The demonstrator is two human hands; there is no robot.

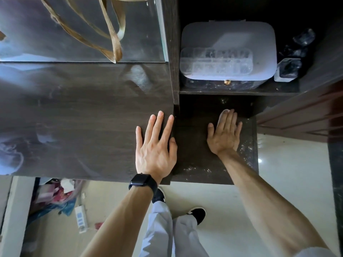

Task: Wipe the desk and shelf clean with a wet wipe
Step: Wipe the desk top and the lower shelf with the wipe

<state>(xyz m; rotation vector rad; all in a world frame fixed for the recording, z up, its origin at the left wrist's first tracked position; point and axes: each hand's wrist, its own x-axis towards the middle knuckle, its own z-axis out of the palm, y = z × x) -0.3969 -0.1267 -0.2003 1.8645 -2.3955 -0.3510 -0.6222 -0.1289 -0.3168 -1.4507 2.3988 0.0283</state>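
1. Our right hand [224,134] lies flat on the shelf [187,145], fingers straight and close together, pressing the wipe [226,110] down; only a pale edge of the wipe shows past the fingertips, the rest is hidden beneath the hand.
2. Our left hand [156,147] lies on the counter [83,117] at its right edge, fingers straight and spread, holding nothing; it serves well as a brace while we reach down.
3. Pale specks [196,169] lie along the shelf's near edge and right side; we judge that this shelf is the step in hand, with much of it left to do.
4. Long, overlapping strokes from the dark back toward the near edge look best; the pressure should come from the whole flat of the fingers, so the wipe neither bunches nor slips out.
5. We should gather the specks and lift them off in the wipe, not push them onto the floor.
6. The back of the shelf runs under the upper shelf [241,92], which carries a white box [228,39]; that corner is too dark to judge, so it deserves a careful pass.
7. The counter shows hazy patches; whether dust or glare we cannot tell; a clean side of the wipe suits it.
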